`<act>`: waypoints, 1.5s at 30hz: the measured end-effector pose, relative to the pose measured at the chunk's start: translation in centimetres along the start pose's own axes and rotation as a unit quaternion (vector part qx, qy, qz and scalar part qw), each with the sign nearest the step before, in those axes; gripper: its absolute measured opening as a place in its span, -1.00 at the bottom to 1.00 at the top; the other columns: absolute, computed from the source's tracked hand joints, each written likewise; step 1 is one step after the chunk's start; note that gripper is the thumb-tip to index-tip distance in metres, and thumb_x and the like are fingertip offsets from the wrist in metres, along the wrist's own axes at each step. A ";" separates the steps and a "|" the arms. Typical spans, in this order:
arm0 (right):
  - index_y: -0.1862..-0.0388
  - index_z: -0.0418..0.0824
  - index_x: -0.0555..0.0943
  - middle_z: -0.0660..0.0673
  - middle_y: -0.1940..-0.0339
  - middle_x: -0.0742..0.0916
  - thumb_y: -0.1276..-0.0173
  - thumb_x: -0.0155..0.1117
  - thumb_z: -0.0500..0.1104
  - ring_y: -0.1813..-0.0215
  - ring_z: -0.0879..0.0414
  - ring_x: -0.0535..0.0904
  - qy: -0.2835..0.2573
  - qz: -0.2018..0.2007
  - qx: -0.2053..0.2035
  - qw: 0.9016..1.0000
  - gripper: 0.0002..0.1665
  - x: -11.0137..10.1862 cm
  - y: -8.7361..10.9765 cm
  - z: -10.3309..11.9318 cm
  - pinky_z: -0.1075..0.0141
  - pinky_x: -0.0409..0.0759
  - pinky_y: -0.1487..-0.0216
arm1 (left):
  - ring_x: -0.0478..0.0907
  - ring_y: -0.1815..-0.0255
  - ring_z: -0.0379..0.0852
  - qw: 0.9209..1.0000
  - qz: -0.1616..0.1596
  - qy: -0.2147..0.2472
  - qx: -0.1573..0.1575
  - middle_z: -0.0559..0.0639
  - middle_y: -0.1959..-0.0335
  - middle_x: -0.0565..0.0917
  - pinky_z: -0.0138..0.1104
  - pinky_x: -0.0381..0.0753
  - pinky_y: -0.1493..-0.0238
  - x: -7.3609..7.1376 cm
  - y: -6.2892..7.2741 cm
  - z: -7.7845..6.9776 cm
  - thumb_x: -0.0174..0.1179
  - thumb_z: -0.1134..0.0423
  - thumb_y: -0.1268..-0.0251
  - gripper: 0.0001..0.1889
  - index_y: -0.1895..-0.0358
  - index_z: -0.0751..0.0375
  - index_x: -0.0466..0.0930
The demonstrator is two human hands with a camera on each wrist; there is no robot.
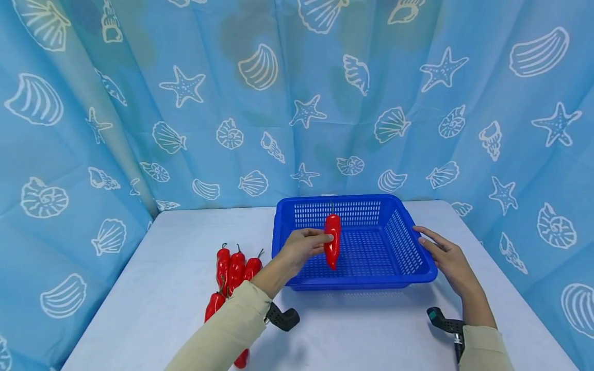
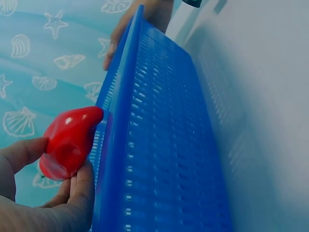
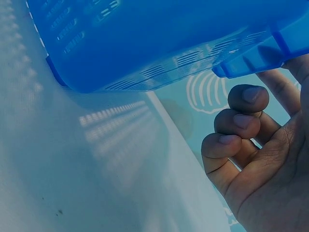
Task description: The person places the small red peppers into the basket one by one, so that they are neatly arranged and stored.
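Note:
My left hand (image 1: 297,250) pinches a red chili pepper (image 1: 332,255) between thumb and fingers. In the head view the chili pepper hangs upright over the blue plastic basket (image 1: 352,282), stem up and tip down. The left wrist view shows this chili pepper (image 2: 67,140) beside the basket's rim (image 2: 120,111). At the basket's right side, my right hand (image 1: 450,260) grips the rim with thumb and index finger. Its other fingers (image 3: 236,123) are curled below the rim in the right wrist view. Nothing lies on the visible basket floor.
Several red chili peppers (image 1: 236,268) lie on the white table (image 1: 158,288) left of the basket, partly hidden by my left sleeve (image 1: 227,330). A blue curtain (image 1: 287,67) with white shells and starfish hangs behind the table and along its sides.

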State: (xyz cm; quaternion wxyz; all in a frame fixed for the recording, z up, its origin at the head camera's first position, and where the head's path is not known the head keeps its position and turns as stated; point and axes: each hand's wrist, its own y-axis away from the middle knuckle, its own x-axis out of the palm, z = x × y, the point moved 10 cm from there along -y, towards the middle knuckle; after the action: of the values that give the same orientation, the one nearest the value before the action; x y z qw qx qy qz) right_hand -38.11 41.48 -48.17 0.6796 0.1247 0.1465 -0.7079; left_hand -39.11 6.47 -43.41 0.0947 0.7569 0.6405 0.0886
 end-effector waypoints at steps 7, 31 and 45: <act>-0.58 0.12 0.25 -0.34 -0.57 0.23 -0.50 0.01 0.33 -0.44 -0.44 0.26 -0.001 -0.001 0.004 1.000 -0.24 -0.1 0.1 0.0 -0.36 0.29 -0.28 | 0.66 0.03 -0.01 1.000 0.004 -0.001 -0.003 0.10 0.01 0.66 -0.22 0.67 -0.05 1.3 -0.3 0.1 0.43 0.17 -0.22 -0.55 -0.11 0.27 0.57; -0.58 0.15 0.25 -0.31 -0.59 0.20 -0.50 0.01 0.33 -0.48 -0.43 0.20 0.000 0.000 0.012 1.000 -0.25 -0.1 0.1 0.1 -0.39 0.25 -0.29 | 0.67 0.13 -0.03 0.999 0.004 0.018 -0.029 0.11 0.12 0.67 -0.20 0.67 -0.05 5.5 -1.4 0.3 0.42 0.28 -0.22 -0.66 0.00 0.31 0.58; -0.58 0.10 0.25 -0.26 -0.60 0.21 -0.49 0.03 0.32 -0.48 -0.41 0.21 -0.003 -0.002 0.015 1.000 -0.23 -0.2 0.1 0.1 -0.38 0.27 -0.29 | 0.73 0.18 -0.02 0.999 0.014 0.006 -0.041 0.11 0.15 0.67 -0.13 0.66 -0.07 8.5 -2.3 1.1 0.44 0.26 -0.20 -0.67 0.04 0.30 0.58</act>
State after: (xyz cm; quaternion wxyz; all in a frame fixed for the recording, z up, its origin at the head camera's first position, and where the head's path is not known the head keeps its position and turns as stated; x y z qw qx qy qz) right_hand -38.00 41.57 -47.98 0.6768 0.1324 0.1339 -0.7117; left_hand -39.58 15.15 -44.97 0.1208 0.7606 0.6263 0.1208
